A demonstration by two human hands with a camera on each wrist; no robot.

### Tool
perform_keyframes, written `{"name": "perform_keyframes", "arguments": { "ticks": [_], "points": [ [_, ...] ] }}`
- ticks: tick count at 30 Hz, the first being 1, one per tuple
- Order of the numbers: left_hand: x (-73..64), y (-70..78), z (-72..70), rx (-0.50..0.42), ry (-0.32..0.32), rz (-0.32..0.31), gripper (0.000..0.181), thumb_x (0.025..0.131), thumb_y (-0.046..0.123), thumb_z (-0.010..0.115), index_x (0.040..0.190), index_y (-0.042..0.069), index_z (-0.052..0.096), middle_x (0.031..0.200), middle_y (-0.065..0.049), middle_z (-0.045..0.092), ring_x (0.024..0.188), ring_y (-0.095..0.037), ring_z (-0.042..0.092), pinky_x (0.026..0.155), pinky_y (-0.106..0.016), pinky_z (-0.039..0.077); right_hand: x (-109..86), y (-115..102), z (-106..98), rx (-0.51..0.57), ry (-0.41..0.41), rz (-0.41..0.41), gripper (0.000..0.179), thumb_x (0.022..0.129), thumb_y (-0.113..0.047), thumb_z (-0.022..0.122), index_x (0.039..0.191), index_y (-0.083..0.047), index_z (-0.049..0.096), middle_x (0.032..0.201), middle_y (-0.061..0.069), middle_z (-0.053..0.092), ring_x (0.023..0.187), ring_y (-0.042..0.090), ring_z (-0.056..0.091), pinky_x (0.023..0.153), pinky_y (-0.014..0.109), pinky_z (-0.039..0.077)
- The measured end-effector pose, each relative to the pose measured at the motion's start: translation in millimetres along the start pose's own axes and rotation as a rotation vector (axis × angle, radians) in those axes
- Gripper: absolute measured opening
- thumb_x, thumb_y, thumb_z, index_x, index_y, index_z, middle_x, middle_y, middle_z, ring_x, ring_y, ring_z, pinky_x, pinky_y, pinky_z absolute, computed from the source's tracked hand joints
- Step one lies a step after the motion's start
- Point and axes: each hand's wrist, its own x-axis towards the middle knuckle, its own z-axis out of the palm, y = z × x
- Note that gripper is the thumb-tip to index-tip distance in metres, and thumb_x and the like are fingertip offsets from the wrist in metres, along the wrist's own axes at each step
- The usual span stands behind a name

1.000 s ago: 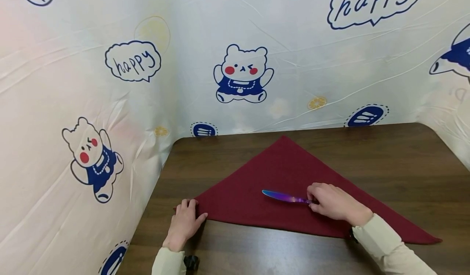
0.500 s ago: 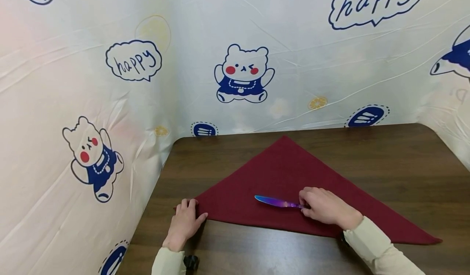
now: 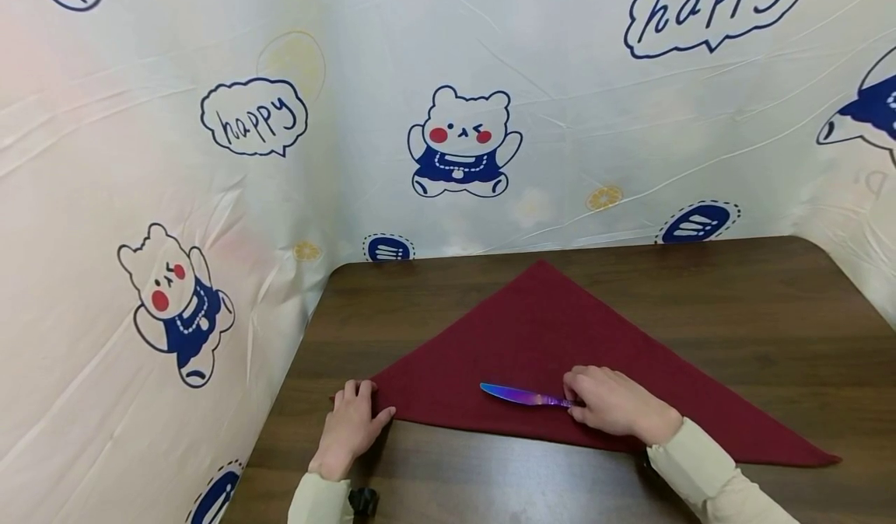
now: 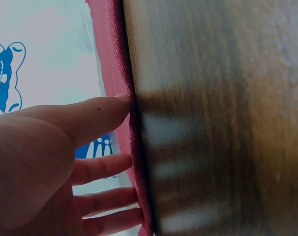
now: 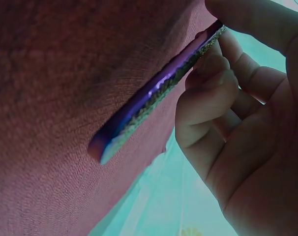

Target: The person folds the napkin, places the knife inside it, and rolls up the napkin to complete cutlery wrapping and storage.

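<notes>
Knife [image 3: 526, 395], blue shading to purple, points left above the near-middle of a dark red cloth triangle [image 3: 553, 330] on a wooden table [image 3: 756, 306]. A person's right hand [image 3: 619, 403] pinches its handle; whether the blade touches fabric is unclear. The left hand [image 3: 350, 427], fingers loosely spread, rests on the cloth's left corner. The step appears to be positioning the knife; the next move probably calls for lowering it flat and letting go without wrinkling the cloth.

Two hands [image 3: 350, 431] [image 3: 623, 405] and two sleeves [image 3: 318, 501] [image 3: 693, 455] are showing. One knife [image 3: 521, 396], one cloth [image 3: 539, 330] and one bench [image 3: 476, 477] are also showing. Two "happy" bubbles [image 3: 254, 117] [image 3: 714, 9] are appearing in the head view.
</notes>
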Motion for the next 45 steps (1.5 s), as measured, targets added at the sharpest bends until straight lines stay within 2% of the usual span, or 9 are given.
{"name": "perform_keyframes", "arguments": {
  "ticks": [12,36,45],
  "points": [
    [-1.5,0.1,-2.3,-0.011,-0.008,0.002,0.049,0.087,0.034,0.069,0.119,0.000,0.054,0.119,-0.024,0.049,0.107,-0.039,0.048,0.074,-0.058,0.049,-1.5,0.8,6.8,0.013,-0.040,0.002,0.019,0.080,-0.014,0.070,0.073,-0.021,0.053,0.073,-0.011,0.048,0.065,0.004,0.043,0.057,0.024,0.039],
    [1.7,-1.2,-0.8,-0.026,-0.006,0.006,0.049,0.088,0.034,0.069,0.119,0.001,0.054,0.119,-0.023,0.049,0.106,-0.039,0.047,0.074,-0.058,0.047,1.4,-5.1,9.8,0.037,-0.048,-0.031,0.020,0.082,-0.017,0.073,0.074,-0.021,0.055,0.073,-0.012,0.049,0.065,0.003,0.043,0.059,0.024,0.040],
    [1.2,-1.2,-0.8,-0.024,-0.014,0.004,0.049,0.088,0.034,0.069,0.120,0.000,0.054,0.120,-0.024,0.049,0.107,-0.039,0.047,0.074,-0.058,0.047,1.9,-6.6,8.6,0.109,-0.110,0.002,0.014,0.083,-0.013,0.070,0.076,-0.017,0.059,0.074,-0.009,0.051,0.068,0.005,0.044,0.063,0.024,0.042]
  ]
}}
